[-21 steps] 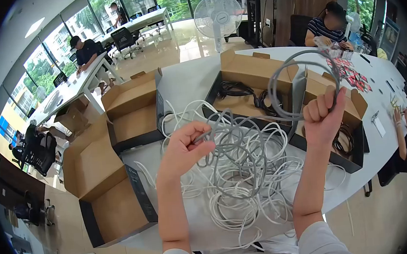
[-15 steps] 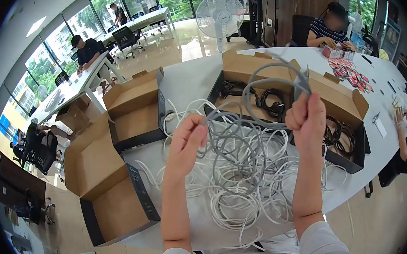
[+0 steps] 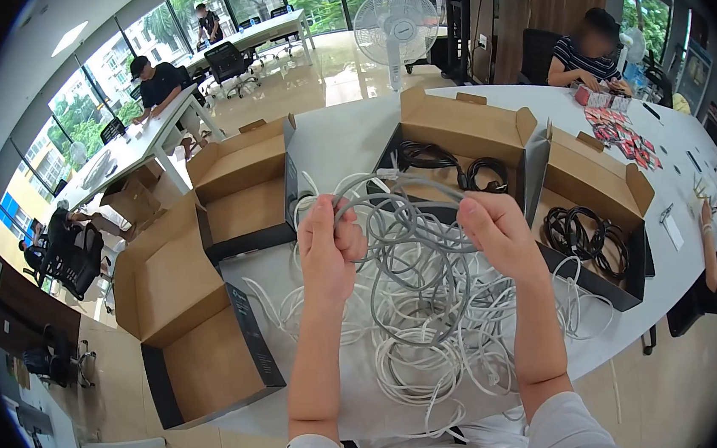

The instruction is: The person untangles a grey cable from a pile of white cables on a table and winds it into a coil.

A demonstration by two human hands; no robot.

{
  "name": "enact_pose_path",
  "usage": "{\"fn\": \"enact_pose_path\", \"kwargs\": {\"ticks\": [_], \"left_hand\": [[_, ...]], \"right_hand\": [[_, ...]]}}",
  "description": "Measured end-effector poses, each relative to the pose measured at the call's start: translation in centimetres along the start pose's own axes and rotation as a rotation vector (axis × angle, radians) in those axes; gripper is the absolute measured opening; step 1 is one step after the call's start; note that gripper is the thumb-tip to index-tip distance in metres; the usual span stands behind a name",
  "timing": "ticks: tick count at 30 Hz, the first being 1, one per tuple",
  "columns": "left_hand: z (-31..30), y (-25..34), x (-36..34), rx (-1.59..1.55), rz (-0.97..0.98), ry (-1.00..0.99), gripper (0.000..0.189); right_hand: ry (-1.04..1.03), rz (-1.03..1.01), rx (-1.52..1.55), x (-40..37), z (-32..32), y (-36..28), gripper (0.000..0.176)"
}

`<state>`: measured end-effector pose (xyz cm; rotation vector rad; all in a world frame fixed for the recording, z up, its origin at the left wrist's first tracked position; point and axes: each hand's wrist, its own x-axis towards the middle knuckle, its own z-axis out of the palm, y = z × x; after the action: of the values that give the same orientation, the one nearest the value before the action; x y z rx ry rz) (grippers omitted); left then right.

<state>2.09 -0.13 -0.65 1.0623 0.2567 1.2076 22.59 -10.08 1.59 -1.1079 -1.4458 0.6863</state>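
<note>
A looped grey cable (image 3: 384,297) stretches between my two hands over the middle of the table. My left hand (image 3: 326,242) is closed around part of it, at the left of the loops. On the other side, my right hand (image 3: 500,230) grips the same cable with thumb and fingers pressed together. Several grey coils hang down between the hands in a tangle. Below them lies a heap of white cables (image 3: 414,374), partly hidden by the grey loops and my forearms.
Two open boxes at left, a near box (image 3: 209,369) and a far box (image 3: 246,208), show bare cardboard inside. Black cables (image 3: 583,237) lie in the right box (image 3: 637,285); more black cables (image 3: 429,154) fill the back box (image 3: 460,117). A person (image 3: 586,50) sits behind red packets (image 3: 615,129).
My right hand has come down and left, closer to my left hand, bringing its grey loops lower. My left hand has risen slightly. Both still hold the cable.
</note>
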Motion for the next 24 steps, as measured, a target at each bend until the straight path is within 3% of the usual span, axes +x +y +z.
{"fn": "enact_pose_path", "kwargs": {"ticks": [3,9,11,15,18,20,24], "left_hand": [[0.0,-0.1,-0.1,0.004,0.019,0.002,0.035],[0.6,-0.2,0.1,-0.026,0.031,0.026,0.035],[0.3,-0.2,-0.1,0.011,0.022,-0.020,0.034],[0.9,0.6,-1.4,0.315,-0.014,-0.214,0.023],[2.5,1.0,-2.3,0.616,0.091,-0.418,0.012],[3.6,1.2,-2.9,0.690,0.137,-0.479,0.011],[4.1,0.9,-3.4,0.777,0.272,-0.582,0.005]], "right_hand": [[-0.090,0.089,0.012,0.0,0.1,0.2,0.040],[-0.284,0.005,-0.263,0.0,0.3,-1.1,0.037],[-0.243,0.027,-0.251,0.1,0.7,-1.1,0.036],[-0.052,0.043,-0.169,0.2,1.3,-0.1,0.032],[-0.028,-0.036,-0.139,0.3,1.5,0.7,0.026],[-0.147,-0.004,-0.134,0.2,1.3,0.2,0.026],[-0.371,0.053,-0.055,0.0,0.3,-0.6,0.045]]}}
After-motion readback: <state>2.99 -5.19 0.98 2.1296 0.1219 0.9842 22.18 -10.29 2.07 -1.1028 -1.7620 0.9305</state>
